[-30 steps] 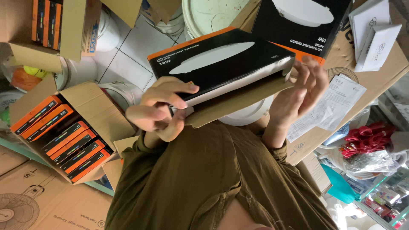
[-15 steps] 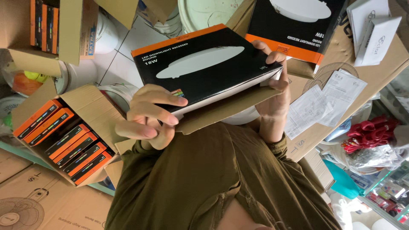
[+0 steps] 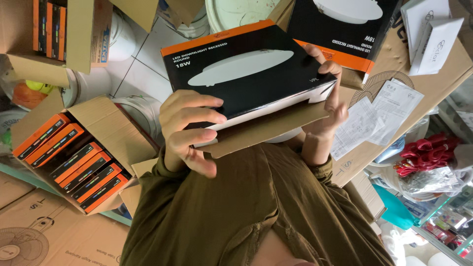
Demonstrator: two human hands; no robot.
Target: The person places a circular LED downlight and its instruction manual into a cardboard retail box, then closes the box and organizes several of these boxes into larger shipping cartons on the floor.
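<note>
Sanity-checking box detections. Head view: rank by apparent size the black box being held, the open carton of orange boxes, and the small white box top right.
1. Black box, held by left hand and right hand; nearness to the camera inflates it.
2. Open carton: looks alike in size, ranking unsure.
3. White box, clearly smallest.

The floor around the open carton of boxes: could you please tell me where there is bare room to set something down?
Bare white tile shows between the open carton and the white bucket. Elsewhere flattened cardboard, papers and boxes crowd it.
</note>
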